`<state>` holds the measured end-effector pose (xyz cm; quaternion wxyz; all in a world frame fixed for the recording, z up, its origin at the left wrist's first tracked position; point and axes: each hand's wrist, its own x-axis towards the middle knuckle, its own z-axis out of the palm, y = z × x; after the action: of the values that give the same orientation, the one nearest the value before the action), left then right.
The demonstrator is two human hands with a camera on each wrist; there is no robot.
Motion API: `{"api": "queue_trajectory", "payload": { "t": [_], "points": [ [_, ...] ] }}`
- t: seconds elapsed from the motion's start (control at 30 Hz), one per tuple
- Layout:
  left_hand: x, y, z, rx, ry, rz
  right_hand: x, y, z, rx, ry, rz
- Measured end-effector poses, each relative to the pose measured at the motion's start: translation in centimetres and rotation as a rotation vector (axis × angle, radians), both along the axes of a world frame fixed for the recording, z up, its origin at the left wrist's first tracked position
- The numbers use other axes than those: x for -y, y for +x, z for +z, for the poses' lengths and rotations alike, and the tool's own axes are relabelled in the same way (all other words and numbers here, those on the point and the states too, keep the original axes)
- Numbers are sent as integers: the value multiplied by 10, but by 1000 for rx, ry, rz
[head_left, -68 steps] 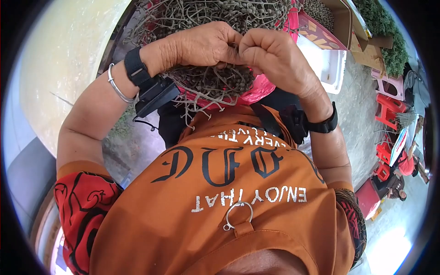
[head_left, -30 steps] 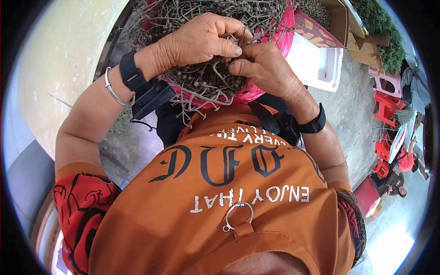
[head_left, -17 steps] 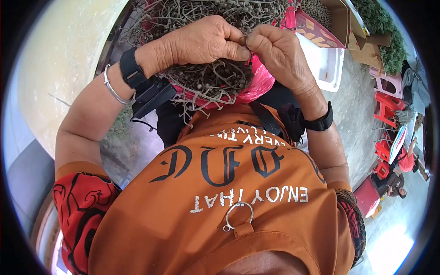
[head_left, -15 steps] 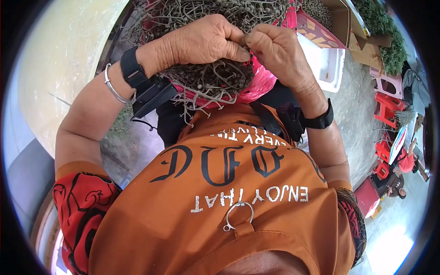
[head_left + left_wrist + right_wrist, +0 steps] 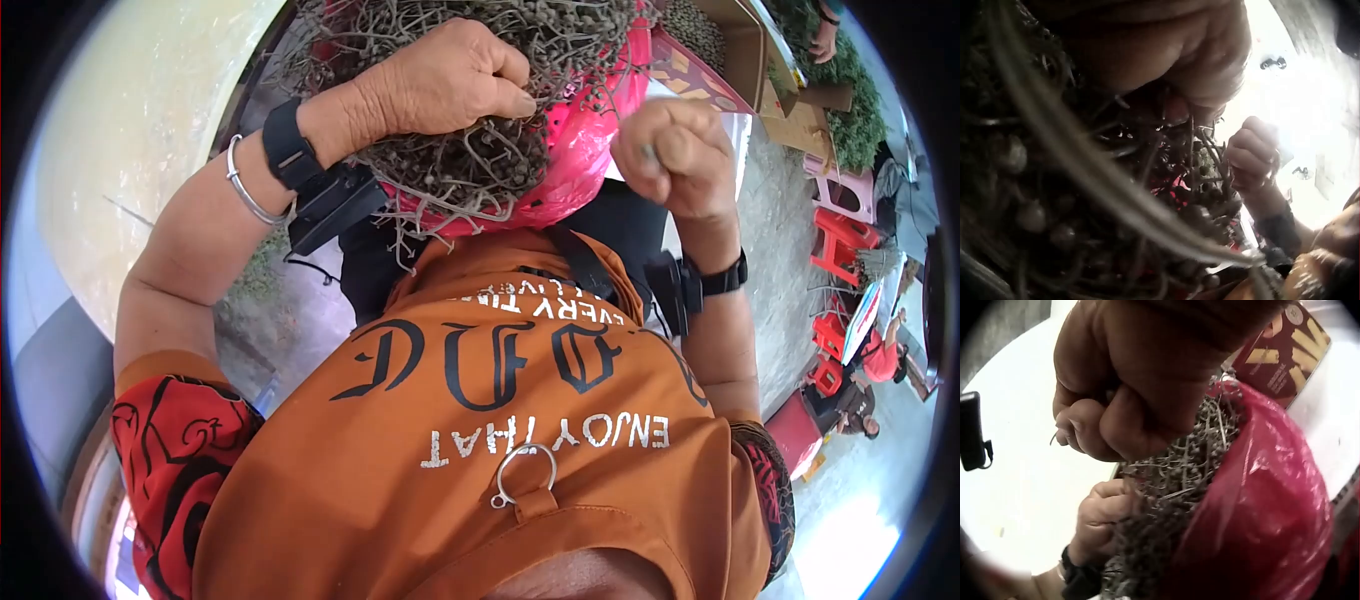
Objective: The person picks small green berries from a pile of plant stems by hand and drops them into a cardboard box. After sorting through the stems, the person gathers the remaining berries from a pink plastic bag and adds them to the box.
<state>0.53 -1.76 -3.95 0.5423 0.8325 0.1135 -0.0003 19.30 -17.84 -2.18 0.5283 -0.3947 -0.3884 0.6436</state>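
Observation:
A heap of grey-brown dried stalks with small round nubs [image 5: 455, 165] fills a pink plastic bag [image 5: 585, 160]. My left hand [image 5: 450, 80] lies over the heap, fingers curled and thumb against the forefinger, holding stalks from it. Beneath that hand in the left wrist view, tangled nubby stalks [image 5: 1029, 215] crowd close. Off to the right of the bag, my right hand [image 5: 680, 155] is raised with fingers curled in. A small greyish bit shows at its fingertips, and a thin stem tip [image 5: 1053, 439] pokes out in the right wrist view; the rest is hidden in the fist.
Beyond the bag stands an open cardboard box [image 5: 740, 45] holding loose round nubs [image 5: 692, 30]. A green leafy pile [image 5: 850, 115] lies behind, with another person's hand [image 5: 824, 42] over it. Red stools [image 5: 845, 240] stand at right; a pale yellowish surface [image 5: 130, 130] curves along the left.
My right hand has moved away from my left hand, out to the right and clear of the bag. My left hand stays over the heap. Another person's hand has appeared at the top right.

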Motion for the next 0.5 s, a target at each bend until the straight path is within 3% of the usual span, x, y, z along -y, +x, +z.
{"api": "queue_trajectory", "payload": {
  "t": [0.1,0.2,0.3,0.5],
  "points": [
    [2,0,-4,-18,40,-12,2,1,-12,4,-89,-61],
    [3,-2,-9,-28,-120,45,4,-8,-28,-32,-144,-133],
    [4,-2,-8,39,-101,18,-1,-16,-32,-96,-160,-209],
    [6,-1,0,60,-164,60,-11,-20,-14,94,-85,-246]
  ]
}}
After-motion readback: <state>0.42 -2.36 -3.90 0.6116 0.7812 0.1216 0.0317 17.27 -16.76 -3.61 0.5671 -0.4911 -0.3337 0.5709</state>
